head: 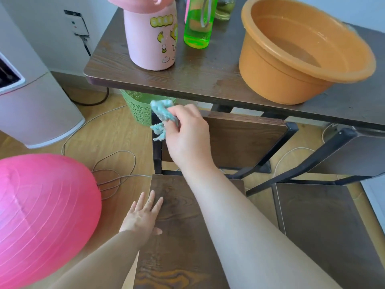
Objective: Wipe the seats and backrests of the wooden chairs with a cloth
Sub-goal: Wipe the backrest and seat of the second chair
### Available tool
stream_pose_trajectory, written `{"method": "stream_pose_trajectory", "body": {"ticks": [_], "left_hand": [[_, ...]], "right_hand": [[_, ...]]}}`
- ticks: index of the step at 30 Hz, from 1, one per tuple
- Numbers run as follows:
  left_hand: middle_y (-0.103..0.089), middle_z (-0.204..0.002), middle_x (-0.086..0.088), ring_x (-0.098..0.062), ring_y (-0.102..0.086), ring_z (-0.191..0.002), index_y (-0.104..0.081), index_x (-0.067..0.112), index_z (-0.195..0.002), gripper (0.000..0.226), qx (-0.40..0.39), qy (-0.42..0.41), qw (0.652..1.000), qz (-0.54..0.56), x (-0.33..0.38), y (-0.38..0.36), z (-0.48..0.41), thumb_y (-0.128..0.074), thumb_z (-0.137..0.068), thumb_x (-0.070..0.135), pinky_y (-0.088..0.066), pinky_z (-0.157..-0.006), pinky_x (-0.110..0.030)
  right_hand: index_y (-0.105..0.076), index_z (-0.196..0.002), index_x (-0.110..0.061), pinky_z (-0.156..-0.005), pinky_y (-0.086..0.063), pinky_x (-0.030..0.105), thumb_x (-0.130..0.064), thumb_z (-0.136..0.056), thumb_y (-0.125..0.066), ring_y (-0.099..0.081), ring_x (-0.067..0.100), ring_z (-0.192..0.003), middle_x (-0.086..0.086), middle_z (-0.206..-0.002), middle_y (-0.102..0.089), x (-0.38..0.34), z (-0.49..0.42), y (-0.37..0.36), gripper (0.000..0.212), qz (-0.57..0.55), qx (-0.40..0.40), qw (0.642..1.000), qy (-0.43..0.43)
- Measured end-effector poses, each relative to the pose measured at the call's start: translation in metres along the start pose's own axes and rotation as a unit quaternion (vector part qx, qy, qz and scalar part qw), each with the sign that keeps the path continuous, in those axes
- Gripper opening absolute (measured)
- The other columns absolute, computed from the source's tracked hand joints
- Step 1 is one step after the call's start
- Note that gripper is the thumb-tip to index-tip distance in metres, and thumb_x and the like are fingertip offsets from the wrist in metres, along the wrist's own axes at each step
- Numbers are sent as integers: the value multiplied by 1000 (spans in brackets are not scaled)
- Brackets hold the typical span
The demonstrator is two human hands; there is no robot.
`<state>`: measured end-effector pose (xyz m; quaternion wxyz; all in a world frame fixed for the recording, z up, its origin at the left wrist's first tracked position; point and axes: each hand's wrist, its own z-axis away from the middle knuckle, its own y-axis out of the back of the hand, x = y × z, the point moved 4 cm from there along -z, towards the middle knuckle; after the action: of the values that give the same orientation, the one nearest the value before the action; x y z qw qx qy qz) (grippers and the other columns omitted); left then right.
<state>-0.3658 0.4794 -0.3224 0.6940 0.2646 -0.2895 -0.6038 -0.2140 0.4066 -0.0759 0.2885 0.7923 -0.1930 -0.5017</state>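
Both our hands work: right hand (185, 134) pinches the cloth (162, 115) against the backrest's (245, 140) corner; left hand (143, 215) lies flat, fingers spread, on the seat (179, 205) below.

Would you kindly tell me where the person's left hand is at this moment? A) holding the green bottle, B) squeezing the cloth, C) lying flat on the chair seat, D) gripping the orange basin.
C: the left hand lies open, fingers spread, on the chair seat, while the right hand holds the cloth at the backrest.
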Motion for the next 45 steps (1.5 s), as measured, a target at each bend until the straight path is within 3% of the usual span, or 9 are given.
{"method": "stream_pose_trajectory", "body": {"ticks": [4, 8, 11, 18, 24, 32, 37, 41, 45], "left_hand": [[27, -162, -3, -31, 22, -149, 18, 29, -155, 98, 5, -5, 1000, -2, 4, -7, -5, -54, -94, 56, -3, -125, -44], [26, -162, -4, -31, 21, -150, 18, 29, -155, 98, 11, -5, 1000, -15, 4, -12, -15, -52, -94, 59, -4, -124, -44], [25, -163, -4, -31, 20, -150, 18, 28, -156, 101, 21, -2, 1000, -16, 7, -16, -24, -53, -92, 62, -4, -125, -44], [31, -160, -7, -35, 17, -151, 22, 27, -154, 111, 15, 0, 1000, -15, 9, -35, -36, -57, -86, 66, -7, -125, -42], [34, -159, -7, -35, 17, -151, 29, 27, -150, 112, 19, 2, 1000, -21, 10, -40, -36, -55, -86, 65, -6, -125, -43], [38, -157, -7, -35, 17, -151, 36, 28, -144, 112, 12, 17, 999, -45, 10, -44, -39, -53, -87, 66, -6, -124, -44], [43, -152, -7, -35, 16, -151, 40, 28, -141, 111, 8, 14, 998, -55, 10, -45, -40, -49, -88, 68, -6, -125, -43], [44, -152, -7, -34, 15, -151, 40, 27, -141, 111, 3, 14, 998, -61, 10, -44, -40, -49, -88, 68, -6, -124, -44], [41, -155, -8, -35, 16, -151, 41, 27, -138, 110, -8, 14, 998, -69, 11, -43, -38, -49, -89, 67, -6, -124, -44]], "right_hand": [[-66, -111, -12, -72, -46, 4, -12, -92, -64, -57, 2, -94, -5, -109, -58, 66, 67, 37, 19, 13, 43, 997, -65], [-69, -110, -17, -78, -49, 28, -19, -94, -60, -56, 11, -86, -7, -99, -58, 174, 130, 54, 19, 58, 33, 957, -283], [-68, -116, -17, -77, -46, 28, -21, -97, -56, -58, 15, -93, -4, -104, -58, 230, 147, 58, 23, 113, 6, 926, -359], [-58, -123, -7, -76, -55, 35, -14, -94, -57, -61, 29, -84, 6, -119, -47, 275, 127, 16, 29, 365, -210, 876, -237], [-59, -119, -8, -78, -54, 41, -2, -88, -57, -51, 28, -100, 8, -113, -48, 293, 99, -29, 32, 421, -292, 851, -117], [-59, -109, -13, -70, -48, 32, -9, -86, -63, -57, 28, -84, 1, -69, -40, 333, 69, -41, 24, 455, -396, 784, -148], [-54, -98, -17, -66, -42, 31, -7, -85, -61, -48, 24, -64, 1, -69, -47, 340, 63, -44, 18, 478, -455, 738, -140], [-57, -100, -10, -65, -41, 30, -13, -90, -59, -54, 28, -75, 4, -76, -53, 340, 61, -41, 11, 462, -455, 749, -132], [-60, -89, -12, -59, -40, 28, -47, -94, -52, -58, 23, -69, 1, -71, -63, 340, 57, -42, 36, 399, -455, 759, -242]]}}
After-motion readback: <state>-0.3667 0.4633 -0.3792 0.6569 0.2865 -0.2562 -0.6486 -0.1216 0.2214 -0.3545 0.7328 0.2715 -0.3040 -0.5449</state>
